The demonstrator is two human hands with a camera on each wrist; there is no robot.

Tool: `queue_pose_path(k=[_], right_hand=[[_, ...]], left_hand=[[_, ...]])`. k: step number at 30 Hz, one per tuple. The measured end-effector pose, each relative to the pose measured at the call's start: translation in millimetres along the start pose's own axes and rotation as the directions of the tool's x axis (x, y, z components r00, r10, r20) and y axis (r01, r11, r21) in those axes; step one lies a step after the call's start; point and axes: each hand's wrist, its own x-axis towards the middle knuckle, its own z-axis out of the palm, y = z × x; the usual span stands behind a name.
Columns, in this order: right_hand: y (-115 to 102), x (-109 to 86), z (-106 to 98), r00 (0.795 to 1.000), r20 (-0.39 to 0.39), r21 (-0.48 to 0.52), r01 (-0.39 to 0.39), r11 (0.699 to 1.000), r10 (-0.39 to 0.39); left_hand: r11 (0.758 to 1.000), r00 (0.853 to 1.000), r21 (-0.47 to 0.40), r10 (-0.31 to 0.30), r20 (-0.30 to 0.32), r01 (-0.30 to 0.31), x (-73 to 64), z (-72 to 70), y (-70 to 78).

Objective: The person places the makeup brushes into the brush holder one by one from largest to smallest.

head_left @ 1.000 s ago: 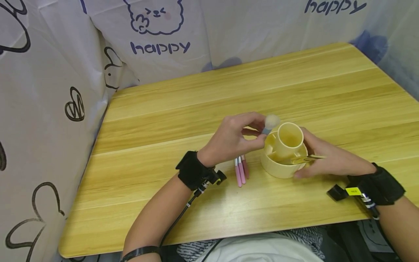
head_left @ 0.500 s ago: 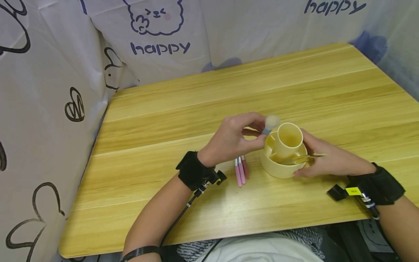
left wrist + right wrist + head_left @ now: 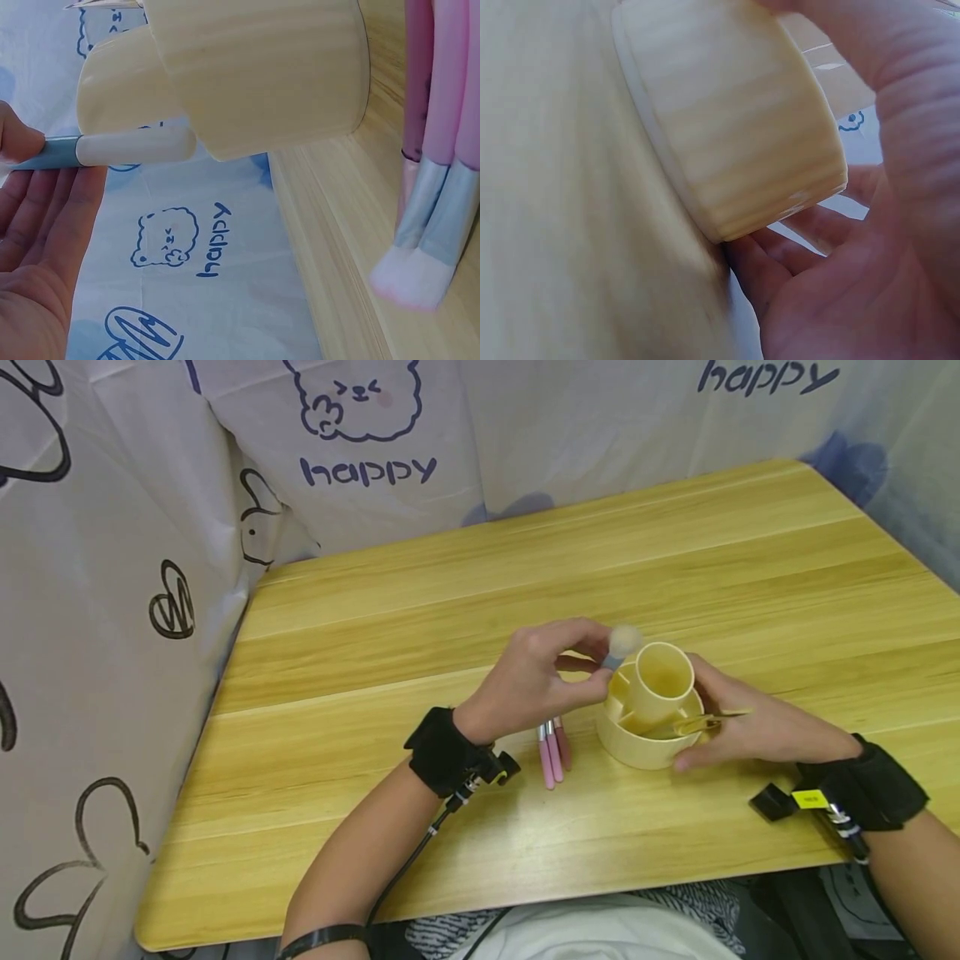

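Note:
My left hand (image 3: 543,672) pinches a makeup brush (image 3: 624,642) by its blue-silver ferrule, with pale bristles uppermost. Its white handle (image 3: 139,145) points down beside the outer wall of a cream round organizer (image 3: 270,75) in the left wrist view. My right hand (image 3: 757,714) grips that organizer from the right, fingers and thumb around its wall. A taller round cup (image 3: 663,681) rises from its middle, with divided compartments around it. Thin gold-coloured tools (image 3: 697,724) lean out over the right hand; their kind cannot be told.
Several makeup brushes (image 3: 551,752) with pink handles lie on the wooden table (image 3: 420,610), left of the organizer and partly beneath the left hand. White printed cloth (image 3: 525,427) hangs behind and left. The table's front edge is close to the person.

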Motion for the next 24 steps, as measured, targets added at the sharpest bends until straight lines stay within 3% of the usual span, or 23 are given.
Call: queue_pose_path(k=[12,24], right_hand=[[-5.4,-3.1,-0.8,0.999,-0.025,-0.095,0.018,0.995,-0.020],[-6.1,-1.4,0.6,1.000,-0.023,-0.075,-0.020,0.997,0.018]], left_hand=[[0.999,0.999,-0.014,0.044,-0.002,-0.044,-0.3,4.0,-1.4],[0.997,0.997,0.005,0.081,-0.006,-0.081,-0.2,5.0,-0.2]])
